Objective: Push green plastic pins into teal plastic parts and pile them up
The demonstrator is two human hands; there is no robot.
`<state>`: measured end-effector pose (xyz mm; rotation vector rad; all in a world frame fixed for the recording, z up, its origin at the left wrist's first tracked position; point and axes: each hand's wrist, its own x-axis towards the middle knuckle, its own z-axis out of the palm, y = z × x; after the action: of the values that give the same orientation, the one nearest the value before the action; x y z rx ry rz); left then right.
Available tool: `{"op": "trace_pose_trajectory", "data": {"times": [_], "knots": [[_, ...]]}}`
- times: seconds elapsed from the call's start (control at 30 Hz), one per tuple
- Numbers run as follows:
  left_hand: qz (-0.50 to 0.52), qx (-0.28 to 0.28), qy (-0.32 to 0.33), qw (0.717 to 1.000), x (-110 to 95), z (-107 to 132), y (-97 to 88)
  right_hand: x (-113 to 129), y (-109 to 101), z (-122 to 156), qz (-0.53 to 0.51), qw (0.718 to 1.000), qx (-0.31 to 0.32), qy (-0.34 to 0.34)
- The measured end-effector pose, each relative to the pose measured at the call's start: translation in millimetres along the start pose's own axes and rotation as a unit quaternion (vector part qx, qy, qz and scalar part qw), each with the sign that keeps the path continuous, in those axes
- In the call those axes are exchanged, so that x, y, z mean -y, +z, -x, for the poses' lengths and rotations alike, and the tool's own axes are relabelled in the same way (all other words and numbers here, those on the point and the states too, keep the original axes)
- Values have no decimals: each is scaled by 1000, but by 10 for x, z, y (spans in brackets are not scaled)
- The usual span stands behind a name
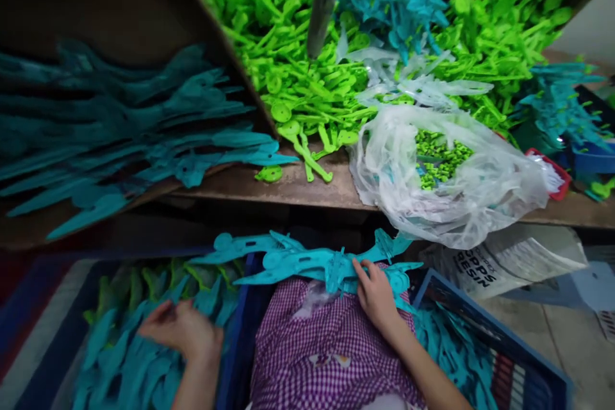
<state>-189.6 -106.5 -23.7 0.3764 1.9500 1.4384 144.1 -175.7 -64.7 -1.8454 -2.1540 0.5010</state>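
Observation:
Several long flat teal plastic parts (pixel 307 262) lie across my lap, over a purple checked garment (pixel 327 346). My right hand (pixel 377 295) grips the front one near its middle, index finger stretched over its raised section. My left hand (pixel 182 330) hovers over the left blue crate, slightly blurred, fingers apart and loosely curved, and I see nothing held in it. Below and around it, similar teal parts (pixel 115 359) with green pieces attached fill the crate.
Teal parts (pixel 144 115) are stacked in a cardboard box on the left. Green plastic pieces (pixel 288 32) heap over the wooden bench (pixel 269 182), under a hanging tool (pixel 324 6). A clear bag (pixel 384 160) holds small green bits. Another blue crate (pixel 509 333) stands right.

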Motion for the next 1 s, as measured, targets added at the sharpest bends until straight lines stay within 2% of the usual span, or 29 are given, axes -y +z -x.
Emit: {"op": "trace_pose_trajectory", "data": {"times": [0.03,0.07,0.1,0.13,0.17,0.2,0.23,0.27,0.3,0.33,0.37,0.43,0.5,0.6,0.67,0.77,0.87,1.0], "knots": [[-26,-72,95,993,-215,109,100,-15,-29,17,-11,1000,0,-8],[-32,-62,167,983,-427,266,261,-26,-60,17,-22,1000,-1,-12],[-25,35,222,974,-629,465,486,-33,-92,-2,-32,999,-3,-13],[-23,170,269,948,-809,695,769,-36,-123,-37,-39,999,-6,-14],[-44,306,323,895,-961,939,1108,-35,-153,-83,-44,999,-5,-17],[-58,404,390,825,-1075,1184,1491,-29,-185,-135,-47,999,-2,-22],[-75,486,450,745,-1148,1417,1905,-20,-218,-186,-49,998,3,-30],[-94,544,504,665,-1178,1628,2329,-8,-253,-228,-51,998,6,-37],[-131,582,550,584,-1167,1811,2743,5,-290,-257,-52,998,6,-41],[-186,586,592,521,-1121,1960,3121,15,-326,-269,-53,998,0,-40],[-249,567,628,472,-1047,2075,3446,20,-360,-261,-56,998,-10,-36],[-280,553,640,454,-845,2202,3887,0,-412,-195,-68,997,-30,-23],[-300,531,655,445,-626,2218,4061,-65,-441,-95,-95,995,-44,-6],[-329,494,680,430,-399,2169,4054,-206,-469,5,-132,990,-52,16],[-352,497,660,440,-352,2186,4047,-278,-510,-7,-132,990,-46,16],[-382,514,611,465,-356,2312,4115,-308,-622,-112,-101,994,-30,4],[-386,528,589,476,-355,2406,4167,-271,-737,-199,-86,996,-36,-2],[-378,583,543,472,-441,2309,4267,-234,-759,-183,-119,991,-64,17]]}}
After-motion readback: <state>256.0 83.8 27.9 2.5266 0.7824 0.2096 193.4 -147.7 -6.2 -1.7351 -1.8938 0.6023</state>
